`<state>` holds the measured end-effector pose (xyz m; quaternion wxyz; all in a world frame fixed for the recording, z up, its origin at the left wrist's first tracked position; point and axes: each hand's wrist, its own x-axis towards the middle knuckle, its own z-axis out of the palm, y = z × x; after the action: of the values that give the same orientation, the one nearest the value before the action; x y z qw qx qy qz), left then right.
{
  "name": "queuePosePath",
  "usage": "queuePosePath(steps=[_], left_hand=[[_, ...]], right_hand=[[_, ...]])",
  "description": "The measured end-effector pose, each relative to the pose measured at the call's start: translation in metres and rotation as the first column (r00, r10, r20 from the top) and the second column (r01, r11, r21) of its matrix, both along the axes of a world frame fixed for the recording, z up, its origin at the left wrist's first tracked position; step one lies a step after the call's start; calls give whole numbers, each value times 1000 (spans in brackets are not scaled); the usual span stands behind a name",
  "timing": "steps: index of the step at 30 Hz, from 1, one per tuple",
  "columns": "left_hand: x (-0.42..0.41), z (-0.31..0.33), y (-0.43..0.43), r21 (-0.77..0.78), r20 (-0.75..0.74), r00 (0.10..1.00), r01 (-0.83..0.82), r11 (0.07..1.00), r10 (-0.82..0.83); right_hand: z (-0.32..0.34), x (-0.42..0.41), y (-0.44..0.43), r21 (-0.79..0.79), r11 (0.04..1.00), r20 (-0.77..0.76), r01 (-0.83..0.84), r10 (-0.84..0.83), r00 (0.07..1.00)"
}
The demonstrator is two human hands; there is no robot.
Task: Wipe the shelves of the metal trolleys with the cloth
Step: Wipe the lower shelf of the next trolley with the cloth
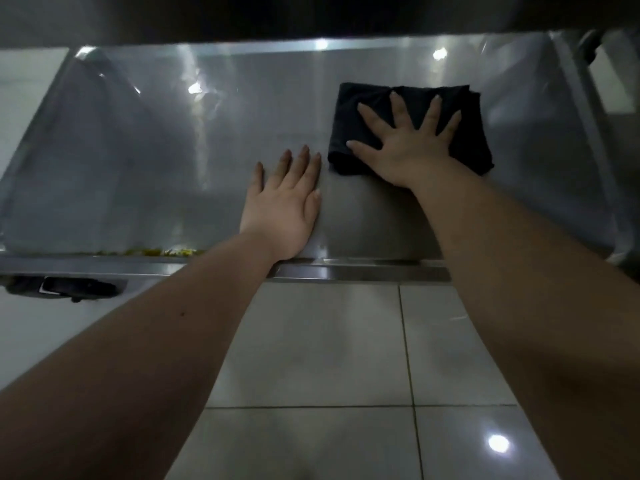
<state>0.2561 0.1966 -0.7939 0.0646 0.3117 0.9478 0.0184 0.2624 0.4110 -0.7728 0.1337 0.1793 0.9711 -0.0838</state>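
While pressing down on black cloth [472,140]: right hand [408,143] flat, fingers [431,112] splayed straight, gripping nothing. Cloth on metal shelf [156,150], right of centre. Left hand [284,209] palm-down on shelf just beside cloth, fingers straight.

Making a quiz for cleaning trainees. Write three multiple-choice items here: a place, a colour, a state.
1. Where does the cloth lie? A) on the floor B) on the metal shelf C) over a rail
2. What colour is the cloth? A) black B) white C) yellow
3. How is the right hand? A) clenched in a fist B) lifted off the cloth C) flat on the cloth, fingers spread
Key: 1 B, it rests on the steel; 2 A, dark against grey steel; 3 C, the palm presses it.
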Motion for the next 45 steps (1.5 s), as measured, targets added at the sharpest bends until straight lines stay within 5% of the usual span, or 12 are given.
queuePosePath(steps=[9,18,30,40,42,45], left_hand=[[-1,-1,3,3,-7,1000,-14,1000,14],[-5,6,0,-45,13,1000,2,999,-1],[6,5,8,2,9,999,-36,999,36],[0,20,1,134,176,981,-105,985,81],[6,29,11,285,213,972,-159,945,99],[27,38,48,360,93,996,-47,932,14]], right_hand=[[-6,126,-29,58,994,-10,-97,98,995],[2,102,-88,-15,998,37,-62,62,997],[3,142,-9,-4,998,78,65,-65,995],[6,121,-75,-29,997,68,-74,76,995],[14,122,-60,-91,995,5,-32,32,999],[22,131,-6,-66,965,-261,256,-264,928]])
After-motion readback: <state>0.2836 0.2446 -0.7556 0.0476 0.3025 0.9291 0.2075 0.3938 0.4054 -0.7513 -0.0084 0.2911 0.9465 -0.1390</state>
